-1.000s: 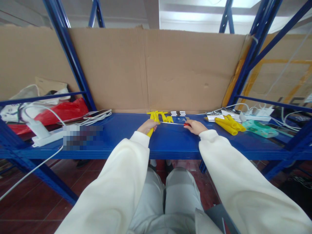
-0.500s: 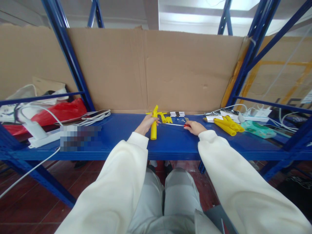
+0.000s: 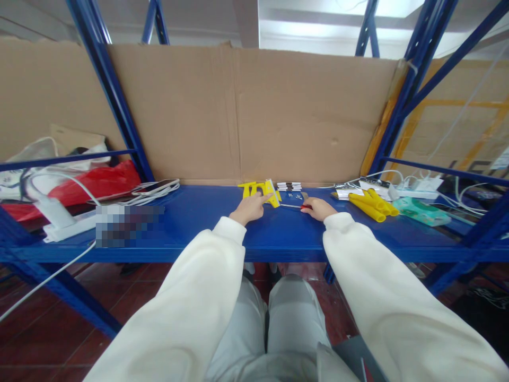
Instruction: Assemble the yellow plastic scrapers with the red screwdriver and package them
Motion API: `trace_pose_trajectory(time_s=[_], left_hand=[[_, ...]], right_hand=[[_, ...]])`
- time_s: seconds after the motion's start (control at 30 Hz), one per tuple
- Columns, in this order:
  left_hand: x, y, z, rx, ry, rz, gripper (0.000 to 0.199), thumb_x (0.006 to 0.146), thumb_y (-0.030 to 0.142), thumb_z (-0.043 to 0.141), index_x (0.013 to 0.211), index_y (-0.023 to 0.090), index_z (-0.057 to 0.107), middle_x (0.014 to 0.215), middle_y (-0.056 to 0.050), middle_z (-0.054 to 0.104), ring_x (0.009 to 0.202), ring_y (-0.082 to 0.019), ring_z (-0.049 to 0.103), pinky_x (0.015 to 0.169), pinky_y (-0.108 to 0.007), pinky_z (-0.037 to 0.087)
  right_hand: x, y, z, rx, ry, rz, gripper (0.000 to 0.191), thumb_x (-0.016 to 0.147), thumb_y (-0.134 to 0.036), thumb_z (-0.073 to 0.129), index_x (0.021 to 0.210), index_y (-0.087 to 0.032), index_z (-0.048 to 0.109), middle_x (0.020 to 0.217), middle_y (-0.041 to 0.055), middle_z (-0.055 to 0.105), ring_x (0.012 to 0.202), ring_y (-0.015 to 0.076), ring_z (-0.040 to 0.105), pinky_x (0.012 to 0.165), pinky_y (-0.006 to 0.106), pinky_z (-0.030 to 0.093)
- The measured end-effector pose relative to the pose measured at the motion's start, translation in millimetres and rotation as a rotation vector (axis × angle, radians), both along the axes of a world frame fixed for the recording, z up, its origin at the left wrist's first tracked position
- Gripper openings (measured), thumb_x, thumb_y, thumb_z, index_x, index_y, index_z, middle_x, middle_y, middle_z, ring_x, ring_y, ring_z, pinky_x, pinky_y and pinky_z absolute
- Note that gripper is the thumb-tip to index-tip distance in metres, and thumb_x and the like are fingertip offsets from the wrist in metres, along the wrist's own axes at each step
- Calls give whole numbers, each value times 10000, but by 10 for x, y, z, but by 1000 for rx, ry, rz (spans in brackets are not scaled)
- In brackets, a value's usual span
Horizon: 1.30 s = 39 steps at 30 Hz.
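Observation:
My left hand (image 3: 248, 208) is closed round a yellow plastic tool (image 3: 272, 193), whose wide head with a pale strip along its edge points right; its handle is hidden by my fingers. In my right hand (image 3: 316, 207) is a screwdriver (image 3: 292, 206) with a red handle, its thin shaft pointing left towards the yellow head. Whether the tip touches the head I cannot tell. Behind my left hand lie more yellow plastic parts (image 3: 248, 187). Small screws (image 3: 299, 196) and a stack of white and black strips (image 3: 289, 186) lie just beyond the shaft.
Several yellow tubes (image 3: 369, 206) lie to the right, beside a green packet (image 3: 422, 211) and white power strips with cables. On the left are a phone (image 3: 155, 187), a white power strip (image 3: 71, 228) and a red bag (image 3: 101, 183). Cardboard (image 3: 294, 116) walls the back.
The yellow tool in my left hand has turned from upright, tube end towards me, to its head facing right with the pale strip showing. My right hand has barely moved.

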<state>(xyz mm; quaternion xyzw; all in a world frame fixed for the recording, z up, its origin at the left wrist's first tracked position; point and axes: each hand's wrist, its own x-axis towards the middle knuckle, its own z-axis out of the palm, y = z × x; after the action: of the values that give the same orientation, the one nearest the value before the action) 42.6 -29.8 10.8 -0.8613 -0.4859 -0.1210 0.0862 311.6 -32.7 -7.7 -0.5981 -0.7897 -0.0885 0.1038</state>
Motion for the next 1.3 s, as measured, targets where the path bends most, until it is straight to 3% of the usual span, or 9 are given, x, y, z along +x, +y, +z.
trace_pose_trajectory(time_s=[0.43,0.77,0.93,1.17,1.3], left_hand=[[85,-2,-11,21,-49,-114,542,961,155,361,1482,249,476,1222,-149,626,1122,-271,601,996,-426,458],[43,-17,24,-17,-69,-3,523,943,178,425,1447,271,528,1245,-135,654,1150,-291,604,1004,-425,452],[36,-47,44,-19,-38,77,518,939,242,455,1451,286,518,1218,-132,683,1121,-306,624,957,-436,482],[61,-47,7,-43,4,35,498,937,211,445,1421,262,553,1204,-148,678,1112,-312,627,951,-434,484],[73,-65,8,-29,12,29,527,953,197,402,1464,273,503,1220,-154,656,1093,-315,630,940,-440,487]], right_hand=[[-8,-19,-17,31,26,-69,328,956,-325,481,1184,-208,684,1242,155,665,1134,294,615,956,470,452],[-22,36,-32,-4,83,-93,423,970,-358,462,1343,-209,595,1339,165,621,1216,301,584,1004,491,434],[-34,185,-32,3,125,-73,431,1001,-363,366,1350,-256,594,1410,128,587,1278,303,550,1015,528,432],[-163,480,101,-69,101,-127,449,991,-294,318,1308,-290,636,1377,109,621,1278,320,552,1018,598,411],[-307,577,149,-118,51,-185,502,945,-202,346,1368,-298,598,1441,119,561,1325,336,503,1032,637,382]])
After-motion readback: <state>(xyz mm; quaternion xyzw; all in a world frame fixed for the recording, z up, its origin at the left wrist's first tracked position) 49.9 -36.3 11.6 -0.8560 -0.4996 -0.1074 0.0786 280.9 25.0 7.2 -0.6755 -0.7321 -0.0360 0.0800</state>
